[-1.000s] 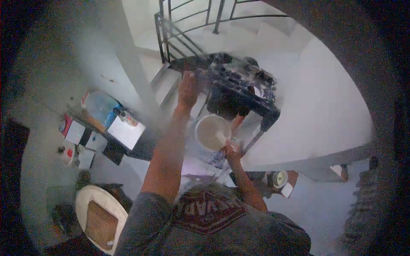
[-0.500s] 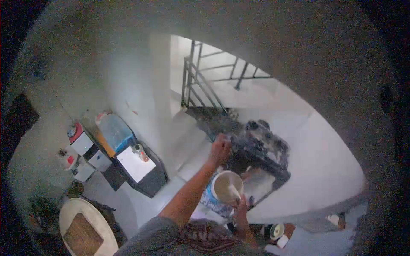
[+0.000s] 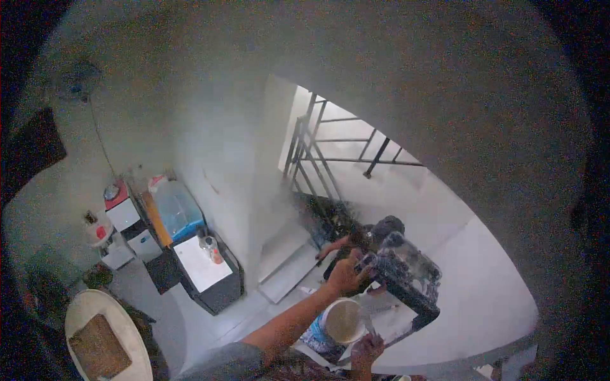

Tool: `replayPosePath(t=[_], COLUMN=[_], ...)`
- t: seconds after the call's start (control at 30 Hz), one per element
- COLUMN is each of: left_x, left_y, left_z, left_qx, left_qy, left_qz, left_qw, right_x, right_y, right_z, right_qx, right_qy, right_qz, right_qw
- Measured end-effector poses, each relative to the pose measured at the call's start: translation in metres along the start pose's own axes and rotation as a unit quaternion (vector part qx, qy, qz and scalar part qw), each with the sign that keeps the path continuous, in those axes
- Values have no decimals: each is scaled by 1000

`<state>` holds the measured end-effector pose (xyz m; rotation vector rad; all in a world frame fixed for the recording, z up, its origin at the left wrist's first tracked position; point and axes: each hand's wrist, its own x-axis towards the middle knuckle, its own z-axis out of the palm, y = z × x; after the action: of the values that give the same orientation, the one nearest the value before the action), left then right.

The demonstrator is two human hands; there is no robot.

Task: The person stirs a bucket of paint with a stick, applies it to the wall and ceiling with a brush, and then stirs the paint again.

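Two hands showed low in the frame, everything viewed from high up through a grainy, dark-edged picture. Far left, a round pale tabletop (image 3: 105,336) with a brown board (image 3: 100,346) on it lay on the floor below, partly cut by the vignette. Beside it, small white boxes (image 3: 124,214) and a blue-tinted container (image 3: 180,208) stood along the wall; a low bench (image 3: 204,270) with a white top carried a small bottle (image 3: 215,251), label unreadable. Centre: pale steps (image 3: 289,263) led to a dark stair railing (image 3: 330,146). The left hand (image 3: 346,272), arm reaching up from the bottom edge, gripped the near end of a paint-spattered ladder top (image 3: 406,279), fingers wrapped over its edge. Just below sat a white bucket (image 3: 343,320), pale contents visible, its lower side hidden by the arm and shirt. The right hand (image 3: 366,348), just right of the bucket, fingers curled shut around a thin tool (image 3: 367,324) that was too blurred to identify; tip near the bucket rim. Body cut off below.
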<state>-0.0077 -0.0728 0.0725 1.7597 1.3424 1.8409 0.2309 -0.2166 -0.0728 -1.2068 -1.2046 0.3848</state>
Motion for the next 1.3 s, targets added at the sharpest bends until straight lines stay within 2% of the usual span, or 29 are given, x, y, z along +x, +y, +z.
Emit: replayPosePath(t=[0.03,0.07,0.1,0.13,0.17,0.2,0.27,0.3,0.33,0.37,0.4,0.43,0.47,0.5,0.53,0.6,0.63,0.67,0.73,0.83,0.87,0.9,0.93,1.0,1.07,1.1,1.17,1.27,1.3], left_x=[4,25,25,22,24,22,20,19,19,22,20,17,15,13,9,7,3,1,6,8,8,20,22,21,22,24,22,27,27], left_y=[28,26,24,23,25,22,10,7,4,6,7,0,-4,-6,-13,-15,-32,-41,-28,-14,-6,16,14,13,15,16,13,14,16], left_z=[-17,-19,-18,-17,-20,-17,-7,-5,-6,-9,-10,-5,-2,1,6,6,16,22,16,10,10,-14,-15,-12,-13,-17,-12,-14,-18], left_qx=[-67,-69,-46,-22,-7,-8,-20,-18,-19,-33,-48,-11,-12,-17,-19,-18,-3,14,-6,6,32,-2,-4,-26,-14,1,-31,-46,-28], left_qy=[-24,-25,-41,-57,-58,-57,-28,-82,-79,-60,-41,-50,-45,-37,-30,-32,-61,-90,-60,-34,-35,-102,-99,-24,-42,-63,-54,-52,-61], left_qz=[-54,-60,-76,-92,-101,-100,-70,-111,-109,-78,-50,-53,-51,-45,-37,-45,-35,-24,-14,-32,-63,-136,-133,-55,-70,-87,-92,-91,-92], left_qw=[996,996,995,994,993,993,997,990,991,995,997,997,998,998,999,998,998,996,998,999,997,985,986,998,997,994,994,993,993], right_x=[4,29,52,64,73,78,101,112,128,141,150,165,187,204,200,218,206,209,227,265,275,285,294,299,302,290,266,246,241], right_y=[22,-14,-82,-118,-109,-130,-194,-189,-178,-178,-210,-248,-245,-256,-262,-376,-401,-441,-468,-509,-520,-530,-537,-547,-549,-556,-563,-568,-574], right_z=[6,13,14,14,18,25,50,60,73,87,109,138,169,198,200,278,279,288,346,403,419,437,450,468,487,483,465,455,457], right_qx=[-24,-29,372,687,695,695,670,670,445,169,490,745,550,300,301,325,333,448,394,186,187,137,84,48,-142,-140,-343,-378,-375], right_qy=[94,91,-16,-122,-186,-187,-198,-200,-144,-70,-168,-247,-202,-137,-141,-200,-230,-324,-298,-268,-271,-253,-232,-268,-264,-264,-337,-324,-309], right_qz=[0,3,217,383,354,354,318,317,201,60,121,165,51,-69,-71,-146,-182,-80,-248,-533,-536,-615,-686,-680,-700,-702,-641,-671,-667], right_qw=[995,995,902,605,598,598,641,641,861,981,847,597,809,941,940,913,896,829,833,781,777,734,684,681,648,646,599,550,565])
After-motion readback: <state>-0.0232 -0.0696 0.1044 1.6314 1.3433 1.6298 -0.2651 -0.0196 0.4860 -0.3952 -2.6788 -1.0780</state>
